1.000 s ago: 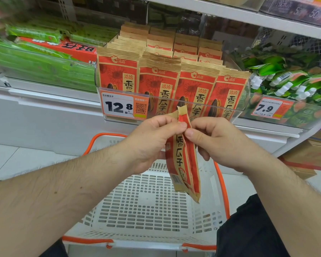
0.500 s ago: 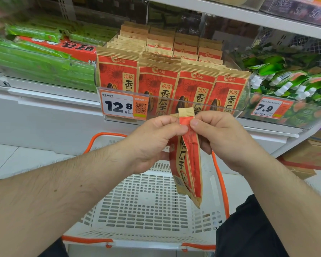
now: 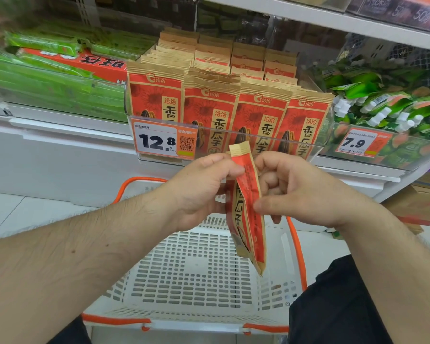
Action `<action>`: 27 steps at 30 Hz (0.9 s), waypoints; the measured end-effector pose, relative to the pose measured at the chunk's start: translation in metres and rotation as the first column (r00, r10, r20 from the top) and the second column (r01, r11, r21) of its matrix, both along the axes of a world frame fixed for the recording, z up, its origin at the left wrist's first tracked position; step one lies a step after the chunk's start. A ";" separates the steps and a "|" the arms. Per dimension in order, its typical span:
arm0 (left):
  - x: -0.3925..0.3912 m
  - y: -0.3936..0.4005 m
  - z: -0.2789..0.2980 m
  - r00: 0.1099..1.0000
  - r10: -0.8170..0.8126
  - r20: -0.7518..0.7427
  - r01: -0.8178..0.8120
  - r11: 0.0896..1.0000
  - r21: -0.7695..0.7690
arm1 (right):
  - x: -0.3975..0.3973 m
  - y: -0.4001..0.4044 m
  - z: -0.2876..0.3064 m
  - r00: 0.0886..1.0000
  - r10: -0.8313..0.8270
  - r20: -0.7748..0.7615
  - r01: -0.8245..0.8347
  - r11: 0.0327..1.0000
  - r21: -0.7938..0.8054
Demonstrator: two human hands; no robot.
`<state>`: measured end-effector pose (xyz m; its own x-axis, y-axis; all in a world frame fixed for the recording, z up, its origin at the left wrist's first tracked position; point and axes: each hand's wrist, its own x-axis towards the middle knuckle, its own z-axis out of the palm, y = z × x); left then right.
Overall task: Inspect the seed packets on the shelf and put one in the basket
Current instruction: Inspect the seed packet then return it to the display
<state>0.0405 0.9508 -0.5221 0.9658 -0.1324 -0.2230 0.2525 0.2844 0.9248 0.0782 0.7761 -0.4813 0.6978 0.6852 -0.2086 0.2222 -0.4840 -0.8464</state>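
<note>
We are holding one red and tan paper seed packet (image 3: pixel 248 209) edge-on above the white perforated plastic basket with orange handles (image 3: pixel 191 276), which is sitting on the floor below the shelf. Our left hand (image 3: pixel 199 189) is pinching the packet near its tan sealed top, the grip closed with thumb and fingers pressing its left face. Our right hand (image 3: pixel 291 187) is gripping it from the other side, fingers curled behind the packet and the thumb lying across its red face lower down. The packet is hanging nearly upright, its bottom corner dangling over the basket's inside without touching it.

Behind our hands, rows of matching red and tan seed packets (image 3: pixel 209 105) are standing upright in a clear plastic shelf bin (image 3: pixel 315 145). A white and orange price tag reading 12.8 (image 3: pixel 164 141) is showing at the bin's front left. Green wrapped snacks (image 3: pixel 50 78) are lying to the left, and green pouches with white caps (image 3: pixel 382 105) are filling the bin to the right.
</note>
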 end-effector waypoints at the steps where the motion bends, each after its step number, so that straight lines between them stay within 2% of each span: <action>1: 0.001 0.001 0.000 1.000 0.012 0.001 -0.012 1.000 -0.008 | -0.001 0.000 0.002 1.000 0.020 -0.018 -0.020 0.999 -0.033; 9: 0.003 0.001 -0.002 0.998 0.057 -0.005 -0.057 0.998 -0.015 | -0.008 0.003 0.008 0.999 0.044 0.013 -0.041 0.983 -0.178; 13: 0.006 0.005 -0.001 0.995 0.101 -0.024 -0.102 0.993 -0.066 | -0.012 0.003 0.008 0.988 0.145 -0.047 -0.153 0.934 -0.325; 23: 0.008 0.008 -0.003 0.994 0.096 -0.046 -0.099 0.993 -0.071 | -0.013 0.003 0.010 0.962 0.256 -0.095 -0.272 0.933 -0.236; 27: 0.006 0.006 -0.004 0.993 0.116 -0.024 -0.118 0.991 -0.058 | -0.010 0.000 0.006 0.973 0.214 -0.085 -0.229 0.944 -0.238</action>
<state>0.0468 0.9567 -0.5261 0.9706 -0.0324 -0.2384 0.2334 0.3676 0.9002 0.0682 0.7760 -0.4750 0.5161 0.7439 -0.4245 0.3024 -0.6220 -0.7223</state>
